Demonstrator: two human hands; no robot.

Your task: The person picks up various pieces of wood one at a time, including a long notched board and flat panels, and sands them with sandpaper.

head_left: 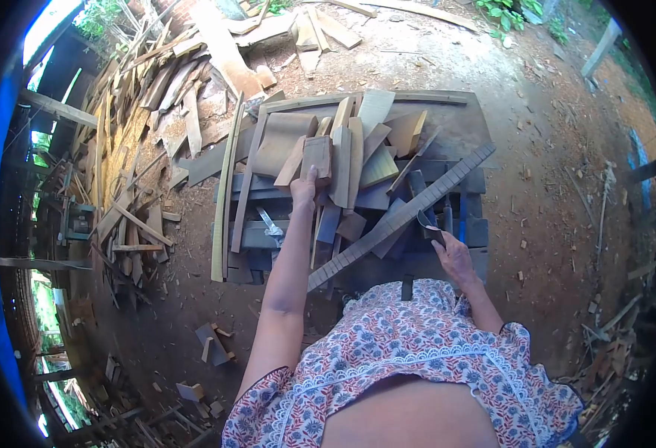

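My left hand is closed on the near end of a wooden block, thumb on top, over a pile of cut wood. Lower right, my right hand grips a thin dark piece with a curled, light edge; I cannot make out its kind. Beside that hand, a long slatted strip of wood lies slantwise across the pile. Close to the left hand are several upright wood pieces and a broad curved board.
The pile rests on a low wooden bench. Long thin strips lie along its left side. Scrap planks heap up at the left, and offcuts lie on the dirt floor. A pale crumpled strip sits below the left hand.
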